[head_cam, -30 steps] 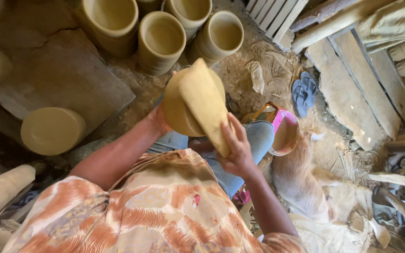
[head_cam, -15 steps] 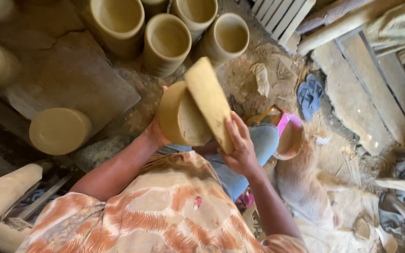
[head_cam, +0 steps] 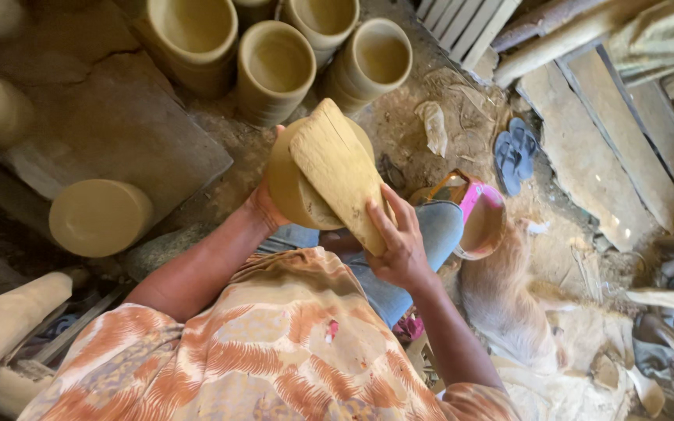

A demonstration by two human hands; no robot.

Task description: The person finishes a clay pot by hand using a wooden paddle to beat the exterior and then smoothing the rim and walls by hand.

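Observation:
My right hand [head_cam: 401,246] grips the lower end of a flat wooden paddle [head_cam: 338,173], whose broad face lies against the round base of an unfired clay pot [head_cam: 289,181]. My left hand [head_cam: 263,204] reaches behind that pot and holds it from the left side; most of its fingers are hidden by the clay. The pot rests above my lap, over blue trousers [head_cam: 431,234].
Several open-mouthed clay pots [head_cam: 276,68] stand in a row at the top. One upturned pot [head_cam: 99,217] sits at the left on a stone slab [head_cam: 111,132]. A pink-rimmed bowl [head_cam: 484,222], blue sandals [head_cam: 515,150] and wooden planks [head_cam: 602,140] lie to the right.
The paddle has swung against the pot's base, its face tilting a little more to the left. The pot stays held in the same place.

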